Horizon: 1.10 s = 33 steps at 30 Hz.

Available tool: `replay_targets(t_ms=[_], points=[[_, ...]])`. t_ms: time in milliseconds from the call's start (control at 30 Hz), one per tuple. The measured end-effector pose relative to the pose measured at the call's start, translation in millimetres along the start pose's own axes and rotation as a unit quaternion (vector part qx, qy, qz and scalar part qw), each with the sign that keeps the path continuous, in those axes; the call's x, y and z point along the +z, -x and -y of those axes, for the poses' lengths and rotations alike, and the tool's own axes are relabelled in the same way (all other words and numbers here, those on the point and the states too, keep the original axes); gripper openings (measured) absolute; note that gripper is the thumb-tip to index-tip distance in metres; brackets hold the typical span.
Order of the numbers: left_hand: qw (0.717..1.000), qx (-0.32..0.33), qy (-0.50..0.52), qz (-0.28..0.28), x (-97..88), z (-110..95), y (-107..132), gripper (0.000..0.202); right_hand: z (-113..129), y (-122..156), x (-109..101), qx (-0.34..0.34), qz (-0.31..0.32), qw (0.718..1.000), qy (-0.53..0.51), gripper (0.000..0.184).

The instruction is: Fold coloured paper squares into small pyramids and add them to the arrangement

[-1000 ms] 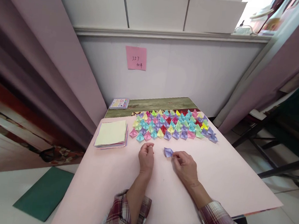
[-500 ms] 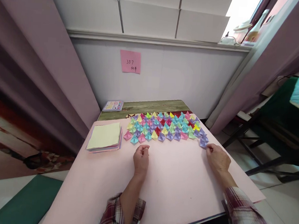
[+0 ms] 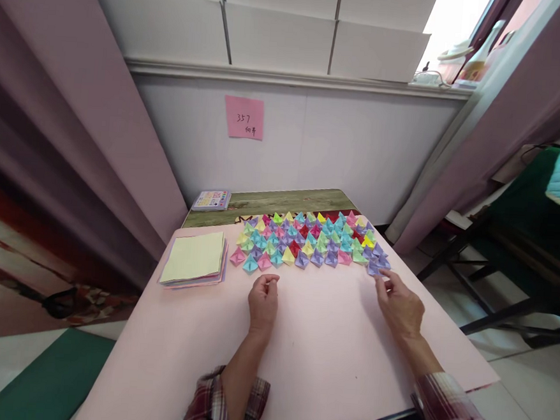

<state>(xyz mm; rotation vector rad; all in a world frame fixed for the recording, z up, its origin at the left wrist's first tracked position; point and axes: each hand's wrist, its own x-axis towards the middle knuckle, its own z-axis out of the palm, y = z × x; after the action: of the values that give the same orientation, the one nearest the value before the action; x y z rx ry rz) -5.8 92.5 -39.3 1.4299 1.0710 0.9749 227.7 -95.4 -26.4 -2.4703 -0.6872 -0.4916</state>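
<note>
Lying at the near right corner of the folded-paper rows: purple folded paper | right hand: fingertips slightly parted at its near edge, grip cannot be told | left hand: loosely curled in, nothing visible held | paper stack: left on surface

Compared with one second earlier, a purple folded-paper piece has passed from the middle of the worktop to the near right end of the rows of folded pieces. The right hand has shifted rightward with it; its fingers appear parted, having pinched it half a second before.
</note>
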Motion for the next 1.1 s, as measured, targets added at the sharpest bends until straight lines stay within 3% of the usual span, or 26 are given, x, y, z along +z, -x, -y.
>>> replay_targets(t_ms=[67,133,233,300,467,533,600,667,700,767,833,967,1100], points=[[1.000,0.018,-0.006,-0.002,1.2,0.5,-0.7,0.020,20.7,14.7,-3.3,-0.083,0.073,0.992,-0.060,0.023],[0.999,0.045,-0.017,-0.008,2.1,1.5,-1.9,0.021,41.5,27.4,-1.4,-0.181,0.167,0.963,-0.106,0.022],[0.993,0.103,-0.054,-0.024,2.5,3.7,-1.8,0.019,64.8,42.1,8.2,-0.265,0.233,0.924,-0.147,0.020],[0.986,0.144,-0.083,-0.034,2.5,5.4,1.7,0.016,72.2,50.1,15.3,-0.270,0.257,0.912,-0.172,0.021],[0.969,0.200,-0.139,-0.035,-6.6,6.3,11.3,0.009,70.4,63.3,25.6,-0.245,0.259,0.919,-0.167,0.023],[0.958,0.216,-0.175,-0.071,-23.7,1.2,4.9,0.009,68.1,65.2,26.9,-0.246,0.261,0.919,-0.162,0.025],[0.934,0.236,-0.227,-0.145,-51.9,-8.8,-11.0,0.014,67.2,65.9,27.1,-0.246,0.262,0.919,-0.162,0.025],[0.904,0.209,-0.291,-0.233,-86.4,-21.9,-34.0,0.023,67.6,65.5,26.7,-0.248,0.263,0.918,-0.167,0.024],[0.890,0.181,-0.333,-0.252,-103.2,-28.5,-46.5,0.026,68.1,65.0,26.5,-0.249,0.263,0.917,-0.170,0.023],[0.865,0.118,-0.413,-0.260,-131.0,-39.8,-69.3,0.033,69.0,63.6,25.9,-0.250,0.264,0.915,-0.174,0.022],[0.843,0.044,-0.485,-0.227,-147.7,-46.7,-84.8,0.046,69.6,62.2,25.4,-0.248,0.265,0.916,-0.173,0.022],[0.821,-0.058,-0.555,-0.120,-151.4,-49.4,-92.2,0.068,69.2,61.3,24.6,-0.243,0.267,0.915,-0.179,0.021],[0.779,-0.060,-0.618,-0.088,-137.6,-51.7,-89.9,0.071,68.2,61.4,25.3,-0.245,0.266,0.912,-0.194,0.019]])
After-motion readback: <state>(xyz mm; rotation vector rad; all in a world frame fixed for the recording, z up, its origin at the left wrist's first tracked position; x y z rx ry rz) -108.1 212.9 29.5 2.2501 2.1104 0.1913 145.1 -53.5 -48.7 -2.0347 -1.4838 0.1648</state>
